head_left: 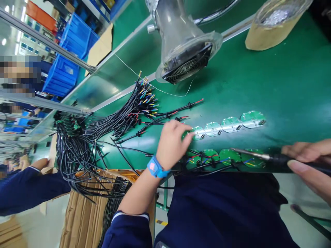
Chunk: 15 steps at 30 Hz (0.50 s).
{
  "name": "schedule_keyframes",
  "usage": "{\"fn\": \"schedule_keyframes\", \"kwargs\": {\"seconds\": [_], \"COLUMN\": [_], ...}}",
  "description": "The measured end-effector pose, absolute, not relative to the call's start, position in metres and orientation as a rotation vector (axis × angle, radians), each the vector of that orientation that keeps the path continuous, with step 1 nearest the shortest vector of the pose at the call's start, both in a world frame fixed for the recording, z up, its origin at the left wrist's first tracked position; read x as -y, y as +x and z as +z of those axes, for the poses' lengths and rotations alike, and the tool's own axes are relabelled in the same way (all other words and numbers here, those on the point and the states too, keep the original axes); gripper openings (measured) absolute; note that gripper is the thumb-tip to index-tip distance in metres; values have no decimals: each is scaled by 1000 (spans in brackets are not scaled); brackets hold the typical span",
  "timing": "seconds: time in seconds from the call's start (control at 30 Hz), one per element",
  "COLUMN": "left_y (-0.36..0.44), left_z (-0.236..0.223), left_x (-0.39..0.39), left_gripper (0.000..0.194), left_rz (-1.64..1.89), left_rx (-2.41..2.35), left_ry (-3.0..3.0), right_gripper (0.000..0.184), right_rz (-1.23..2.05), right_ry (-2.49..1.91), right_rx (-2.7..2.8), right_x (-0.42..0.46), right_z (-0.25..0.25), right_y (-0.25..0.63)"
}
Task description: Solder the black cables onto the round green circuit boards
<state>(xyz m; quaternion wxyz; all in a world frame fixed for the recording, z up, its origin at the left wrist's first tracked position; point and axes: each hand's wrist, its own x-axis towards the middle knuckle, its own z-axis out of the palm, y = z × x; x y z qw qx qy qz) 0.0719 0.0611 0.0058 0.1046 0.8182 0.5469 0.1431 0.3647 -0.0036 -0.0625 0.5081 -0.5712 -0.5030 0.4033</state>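
My right hand (307, 155) grips the dark handle of a soldering iron (278, 160). Its metal tip points left, over the near row of round green circuit boards (229, 155). Coloured wires from black cables (204, 162) lie across those boards. My left hand (173, 139), with a blue watch on the wrist, is at the left end of a second row of boards (231, 124). Its thumb and forefinger are apart beside the leftmost board (198, 132); whether they touch it I cannot tell.
A bundle of black cables (116, 117) with bare coloured ends lies to the left, by a tangle of more cables (74, 155). A fume extractor (186, 51) hangs over the bench. A cardboard-sided tub (274, 27) stands at the back right. A co-worker's arm (33, 186) reaches in at left.
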Motion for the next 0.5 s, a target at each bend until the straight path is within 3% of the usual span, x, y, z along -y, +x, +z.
{"fn": "schedule_keyframes", "kwargs": {"seconds": [0.17, 0.37, 0.5], "left_y": [34, 58, 104], "left_z": [-1, 21, 14], "left_x": [-92, -67, -31], "left_gripper": [9, 16, 16], "left_rz": [425, 897, 642], "left_rx": [-1765, -1527, -1273], "left_ry": [2662, 2634, 2527], "right_gripper": [19, 17, 18], "right_rz": [999, 1052, 1168], "right_ry": [-1243, -1171, -1065], "right_rx": [1292, 1275, 1182], "right_x": [4, 5, 5], "right_z": [-51, -35, -39], "right_y": [360, 353, 354]}}
